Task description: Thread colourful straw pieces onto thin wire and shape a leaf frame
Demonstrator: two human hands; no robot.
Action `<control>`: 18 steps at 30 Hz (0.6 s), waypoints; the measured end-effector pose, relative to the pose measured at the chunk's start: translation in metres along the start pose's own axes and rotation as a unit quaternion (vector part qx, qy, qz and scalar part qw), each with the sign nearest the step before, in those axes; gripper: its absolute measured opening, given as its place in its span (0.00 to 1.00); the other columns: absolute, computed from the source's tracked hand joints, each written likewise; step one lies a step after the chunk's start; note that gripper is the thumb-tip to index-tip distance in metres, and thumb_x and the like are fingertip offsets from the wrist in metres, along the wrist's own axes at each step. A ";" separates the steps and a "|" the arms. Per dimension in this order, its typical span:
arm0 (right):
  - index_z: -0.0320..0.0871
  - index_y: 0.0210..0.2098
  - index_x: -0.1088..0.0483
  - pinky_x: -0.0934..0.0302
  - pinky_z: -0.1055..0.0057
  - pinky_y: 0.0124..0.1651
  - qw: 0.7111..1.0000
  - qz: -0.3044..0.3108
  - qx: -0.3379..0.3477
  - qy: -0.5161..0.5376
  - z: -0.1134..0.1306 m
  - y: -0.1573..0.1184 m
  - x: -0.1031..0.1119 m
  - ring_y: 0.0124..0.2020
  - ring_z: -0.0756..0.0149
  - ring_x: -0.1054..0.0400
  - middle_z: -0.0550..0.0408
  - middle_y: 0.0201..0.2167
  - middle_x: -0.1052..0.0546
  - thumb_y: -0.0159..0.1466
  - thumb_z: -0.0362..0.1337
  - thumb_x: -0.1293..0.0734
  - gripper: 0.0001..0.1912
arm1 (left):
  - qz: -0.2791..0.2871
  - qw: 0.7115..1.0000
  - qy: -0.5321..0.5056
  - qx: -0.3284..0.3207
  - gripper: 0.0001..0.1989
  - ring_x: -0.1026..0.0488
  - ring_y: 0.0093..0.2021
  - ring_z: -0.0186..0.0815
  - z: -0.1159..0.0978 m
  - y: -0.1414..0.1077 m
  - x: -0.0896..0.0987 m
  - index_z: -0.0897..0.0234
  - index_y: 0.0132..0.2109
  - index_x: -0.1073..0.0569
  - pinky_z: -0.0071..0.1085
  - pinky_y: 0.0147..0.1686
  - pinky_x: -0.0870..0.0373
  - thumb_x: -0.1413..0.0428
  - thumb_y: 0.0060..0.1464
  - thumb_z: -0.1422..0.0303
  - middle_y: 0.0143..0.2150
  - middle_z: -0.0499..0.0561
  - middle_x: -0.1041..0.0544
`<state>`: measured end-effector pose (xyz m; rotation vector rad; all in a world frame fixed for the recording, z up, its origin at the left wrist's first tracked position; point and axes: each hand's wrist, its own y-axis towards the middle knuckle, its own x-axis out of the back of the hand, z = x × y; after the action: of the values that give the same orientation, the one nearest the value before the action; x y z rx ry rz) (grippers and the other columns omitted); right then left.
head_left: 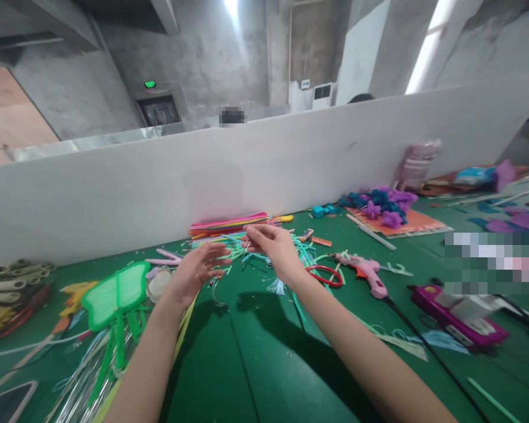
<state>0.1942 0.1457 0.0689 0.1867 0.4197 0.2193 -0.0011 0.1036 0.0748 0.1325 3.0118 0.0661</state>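
Both hands are raised over the green table, near its middle. My left hand has its fingers apart, with nothing visible between them. My right hand is closed in a pinch at the fingertips. A thin, pale thing seems to hang below that pinch, too small to name. Behind the hands lies a pile of colourful strips, with mint-green pieces scattered in front of it. A thin clear loop rests on the table just below my left hand.
Green fuzzy shape, yellow glue gun and rolled tubes lie left. Right are a red ring, pink glue gun, magenta power strip and purple-blue pieces. A white partition stands behind.
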 end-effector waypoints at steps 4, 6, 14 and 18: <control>0.40 0.36 0.22 0.29 0.71 0.35 0.994 0.088 -0.019 -0.067 -0.005 -0.003 -0.004 0.30 0.67 0.24 0.53 0.30 0.18 0.54 0.50 0.25 0.20 | 0.037 0.994 0.107 0.007 0.18 0.21 0.38 0.41 0.001 -0.005 -0.009 0.65 0.40 0.19 0.29 0.33 0.27 0.34 0.49 0.55 0.38 0.57 0.17; 0.41 0.37 0.22 0.29 0.71 0.35 0.989 0.112 -0.016 -0.099 -0.007 -0.002 -0.004 0.30 0.67 0.24 0.54 0.31 0.18 0.55 0.50 0.27 0.19 | 0.040 0.988 0.147 -0.002 0.14 0.22 0.34 0.37 -0.001 -0.007 -0.014 0.65 0.36 0.19 0.27 0.31 0.30 0.33 0.49 0.58 0.33 0.54 0.18; 0.39 0.39 0.22 0.28 0.69 0.34 0.972 0.129 0.006 -0.195 -0.007 -0.003 -0.002 0.28 0.64 0.23 0.55 0.28 0.18 0.59 0.45 0.29 0.15 | 0.036 0.973 0.229 0.010 0.10 0.22 0.28 0.36 -0.002 -0.009 -0.019 0.64 0.35 0.20 0.27 0.28 0.31 0.33 0.48 0.62 0.29 0.52 0.18; 0.40 0.39 0.21 0.28 0.68 0.34 0.966 0.128 -0.002 -0.223 -0.006 -0.004 -0.004 0.28 0.63 0.22 0.56 0.26 0.19 0.60 0.41 0.30 0.11 | 0.031 0.970 0.240 0.026 0.08 0.21 0.28 0.37 0.000 -0.008 -0.021 0.64 0.33 0.20 0.28 0.28 0.30 0.33 0.46 0.65 0.28 0.52 0.19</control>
<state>0.1892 0.1413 0.0639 0.2800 -0.0559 0.4215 0.0188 0.0937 0.0766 0.2497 3.4935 0.0283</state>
